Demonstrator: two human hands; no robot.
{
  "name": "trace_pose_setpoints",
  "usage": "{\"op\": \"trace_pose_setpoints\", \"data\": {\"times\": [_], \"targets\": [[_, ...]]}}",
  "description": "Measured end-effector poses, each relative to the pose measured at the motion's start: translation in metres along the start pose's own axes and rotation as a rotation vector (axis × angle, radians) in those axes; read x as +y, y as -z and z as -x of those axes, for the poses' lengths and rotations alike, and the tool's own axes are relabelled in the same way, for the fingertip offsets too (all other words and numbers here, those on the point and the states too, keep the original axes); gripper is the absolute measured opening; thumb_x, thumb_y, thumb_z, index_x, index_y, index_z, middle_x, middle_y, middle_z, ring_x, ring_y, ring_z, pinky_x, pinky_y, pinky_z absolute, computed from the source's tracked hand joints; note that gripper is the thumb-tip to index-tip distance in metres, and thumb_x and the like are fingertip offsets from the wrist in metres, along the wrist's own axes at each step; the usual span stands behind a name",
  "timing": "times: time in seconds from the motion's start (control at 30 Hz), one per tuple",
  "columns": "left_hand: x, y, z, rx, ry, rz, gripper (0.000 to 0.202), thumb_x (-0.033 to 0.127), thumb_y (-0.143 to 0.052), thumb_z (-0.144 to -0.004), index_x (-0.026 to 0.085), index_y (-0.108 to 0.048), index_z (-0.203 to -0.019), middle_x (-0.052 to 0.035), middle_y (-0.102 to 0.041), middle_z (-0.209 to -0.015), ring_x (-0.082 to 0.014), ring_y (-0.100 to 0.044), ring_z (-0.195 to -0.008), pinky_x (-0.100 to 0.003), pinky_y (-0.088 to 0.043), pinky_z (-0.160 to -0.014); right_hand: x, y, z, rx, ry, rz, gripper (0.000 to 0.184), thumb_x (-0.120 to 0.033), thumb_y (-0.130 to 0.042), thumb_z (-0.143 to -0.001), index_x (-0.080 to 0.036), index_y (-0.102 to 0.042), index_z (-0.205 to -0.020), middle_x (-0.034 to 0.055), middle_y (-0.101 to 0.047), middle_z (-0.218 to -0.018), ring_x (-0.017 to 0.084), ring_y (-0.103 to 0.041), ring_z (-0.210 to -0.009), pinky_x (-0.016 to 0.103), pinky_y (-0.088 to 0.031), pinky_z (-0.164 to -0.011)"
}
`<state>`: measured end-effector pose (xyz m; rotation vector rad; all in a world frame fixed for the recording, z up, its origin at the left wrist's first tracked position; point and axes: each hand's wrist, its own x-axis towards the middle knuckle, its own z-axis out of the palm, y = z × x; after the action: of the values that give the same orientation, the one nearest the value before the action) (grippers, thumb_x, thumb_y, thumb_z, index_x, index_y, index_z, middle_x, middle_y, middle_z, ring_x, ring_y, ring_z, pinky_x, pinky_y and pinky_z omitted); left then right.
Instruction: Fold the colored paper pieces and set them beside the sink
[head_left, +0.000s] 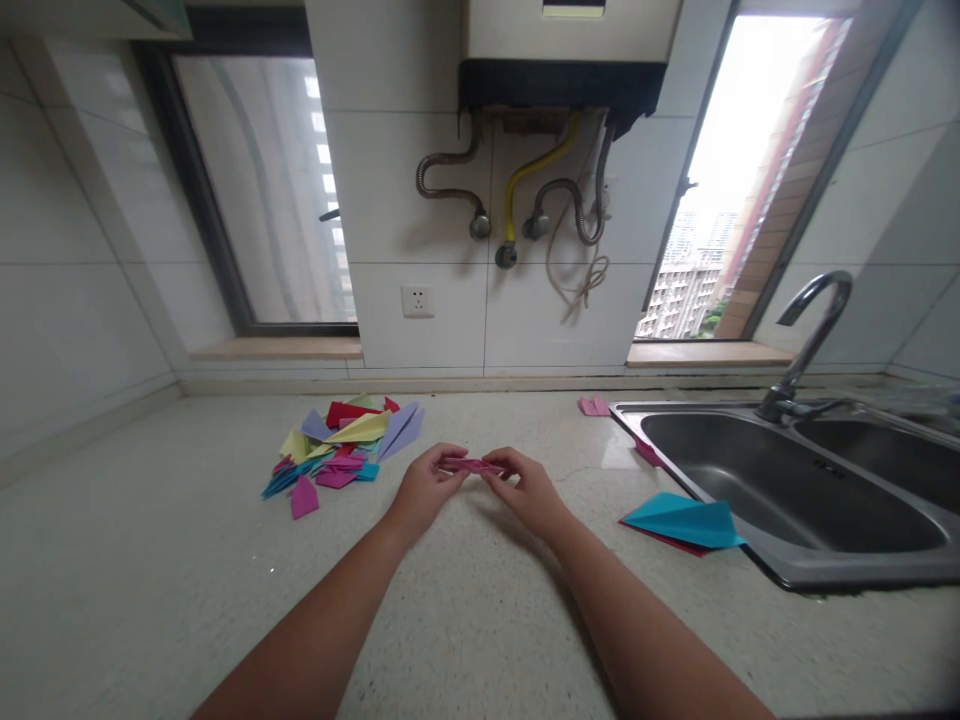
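A narrow folded strip of pink paper (471, 465) is held just above the speckled countertop (465, 620). My left hand (421, 487) pinches its left end with closed fingers. My right hand (526, 487) pinches its right end, fingers also closed. Both forearms reach in from the bottom of the view.
A heap of several folded coloured papers (341, 445) lies to the left. A blue paper on a red one (684, 522) rests at the rim of the steel sink (787, 495), with a tap (806, 340) behind. Small pink pieces (594, 405) lie near the back wall.
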<state>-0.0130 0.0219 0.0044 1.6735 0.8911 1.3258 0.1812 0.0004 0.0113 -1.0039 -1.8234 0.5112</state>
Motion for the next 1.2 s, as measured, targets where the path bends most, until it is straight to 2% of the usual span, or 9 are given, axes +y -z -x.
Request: {"op": "trace_pose_setpoints", "data": {"times": [0.13,0.4,0.73,0.9,1.2], "targets": [[0.001,-0.002,0.001,-0.031,-0.008,0.025,0.020,0.025,-0.070,-0.077,0.016,-0.065,-0.094,-0.0072,-0.070,-0.094,-0.0191,-0.067,-0.090,-0.032,-0.052,-0.084,-0.001,0.002,0.000,0.043,0.054,0.064,0.014,-0.028,-0.063,-0.085,-0.021,-0.067,-0.096,0.0039,-0.068,-0.087,0.016,-0.063,-0.079,0.028,-0.048,-0.067],[0.005,-0.004,0.004,-0.052,0.016,0.085,0.019,0.022,-0.070,-0.075,0.015,-0.065,-0.092,-0.0067,-0.069,-0.093,-0.0192,-0.067,-0.091,-0.034,-0.050,-0.089,-0.002,0.003,0.001,0.058,0.150,0.084,0.012,-0.026,-0.063,-0.085,-0.022,-0.068,-0.095,0.0044,-0.066,-0.087,0.016,-0.060,-0.079,0.029,-0.048,-0.069],[0.010,-0.005,0.006,-0.039,-0.030,0.071,0.019,0.027,-0.071,-0.074,0.016,-0.066,-0.089,-0.0069,-0.070,-0.091,-0.0193,-0.066,-0.089,-0.033,-0.051,-0.086,-0.011,0.005,0.007,0.073,0.236,0.195,0.014,-0.027,-0.066,-0.082,-0.023,-0.067,-0.095,0.0042,-0.066,-0.086,0.019,-0.058,-0.083,0.034,-0.045,-0.078],[0.008,-0.006,0.007,-0.048,-0.066,0.041,0.017,0.027,-0.072,-0.075,0.016,-0.067,-0.088,-0.0060,-0.069,-0.088,-0.0182,-0.065,-0.086,-0.030,-0.050,-0.081,-0.015,0.004,0.006,0.074,0.280,0.239,0.007,-0.027,-0.065,-0.085,-0.023,-0.067,-0.090,0.0041,-0.067,-0.084,0.020,-0.057,-0.083,0.035,-0.043,-0.079],[0.007,-0.007,0.006,0.019,0.012,0.150,0.030,0.029,-0.076,-0.069,0.016,-0.065,-0.094,-0.0055,-0.069,-0.091,-0.0181,-0.066,-0.088,-0.031,-0.051,-0.084,-0.013,0.001,0.004,0.082,0.292,0.290,0.006,-0.025,-0.063,-0.086,-0.023,-0.068,-0.086,0.0031,-0.066,-0.078,0.019,-0.056,-0.079,0.035,-0.042,-0.078]]}}
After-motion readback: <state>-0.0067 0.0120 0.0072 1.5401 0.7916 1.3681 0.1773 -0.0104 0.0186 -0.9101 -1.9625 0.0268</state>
